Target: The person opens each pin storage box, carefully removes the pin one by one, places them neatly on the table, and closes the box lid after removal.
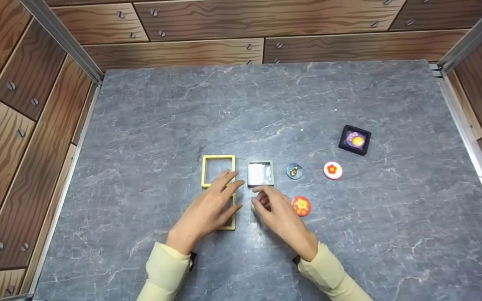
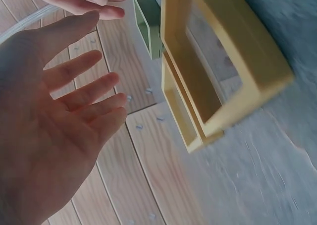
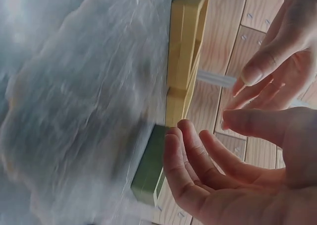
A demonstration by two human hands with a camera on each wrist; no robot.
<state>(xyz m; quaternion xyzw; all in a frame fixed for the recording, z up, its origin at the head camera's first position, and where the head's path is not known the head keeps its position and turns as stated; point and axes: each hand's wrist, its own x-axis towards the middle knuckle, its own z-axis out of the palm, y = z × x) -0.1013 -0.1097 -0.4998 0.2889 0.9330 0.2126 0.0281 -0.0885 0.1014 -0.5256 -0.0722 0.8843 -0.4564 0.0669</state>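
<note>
Fingers spread and holding nothing, my left hand [image 1: 207, 207] is over two square yellow frames. The upper yellow frame [image 1: 218, 156] shows mostly, while the hand covers much of the lower yellow frame [image 1: 233, 221]. In the left wrist view, a gap separates the palm from the near yellow frame [image 2: 265, 71]. My right hand [image 1: 278, 213] hovers just below a small green frame [image 1: 273, 173], its fingers loosely bent and without an object. The right wrist view has its thumb apart from the fingers, near the green frame [image 3: 148, 170]. A red disc with a yellow figure [image 1: 301, 206] lies beside that hand.
Right of the green frame lie a small blue round disc [image 1: 294, 171] and a white disc with a red flower [image 1: 333, 170]. Farther back sits a black square frame [image 1: 355, 140] with a purple and yellow disc inside. Wood-patterned walls [image 1: 199, 50] bound the grey marbled tabletop [image 1: 161, 113].
</note>
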